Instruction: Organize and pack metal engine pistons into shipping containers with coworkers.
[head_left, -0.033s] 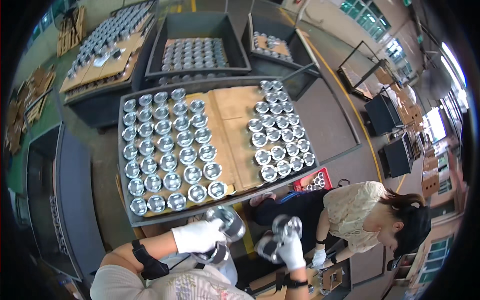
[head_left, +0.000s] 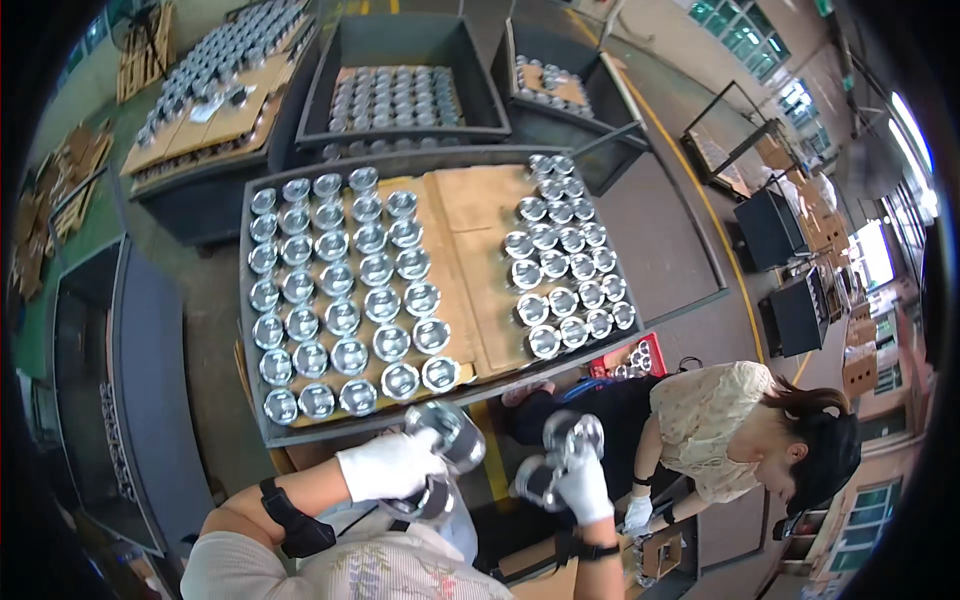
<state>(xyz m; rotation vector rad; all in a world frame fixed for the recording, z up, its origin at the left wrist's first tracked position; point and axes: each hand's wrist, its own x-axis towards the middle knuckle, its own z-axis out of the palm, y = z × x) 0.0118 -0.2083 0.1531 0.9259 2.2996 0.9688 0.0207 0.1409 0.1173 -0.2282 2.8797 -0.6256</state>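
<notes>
My left hand [head_left: 388, 466], in a white glove, is closed on shiny metal pistons: one piston [head_left: 447, 437] stands out past the fingers and another piston [head_left: 432, 502] hangs below the palm. Gloved in white too, my right hand [head_left: 585, 487] grips two more, an upper piston [head_left: 574, 434] and a lower piston [head_left: 537, 484]. Both hands are just in front of the near edge of a grey bin [head_left: 345, 432]. Inside it, rows of upright pistons [head_left: 343, 317] fill the left part, and another block of pistons [head_left: 563, 302] stands on the right. Bare cardboard [head_left: 470, 270] lies between them.
At the right a person [head_left: 710, 425] bends over a box [head_left: 660, 555] with gloved hands low. A red crate [head_left: 655, 352] of metal parts sits beside the bin's near right corner. More bins of pistons [head_left: 395, 100] stand behind, and a dark cart [head_left: 150, 400] is at the left.
Both hands, still holding their pistons, have risen slightly in the picture. The bin has shifted a little with the view.
</notes>
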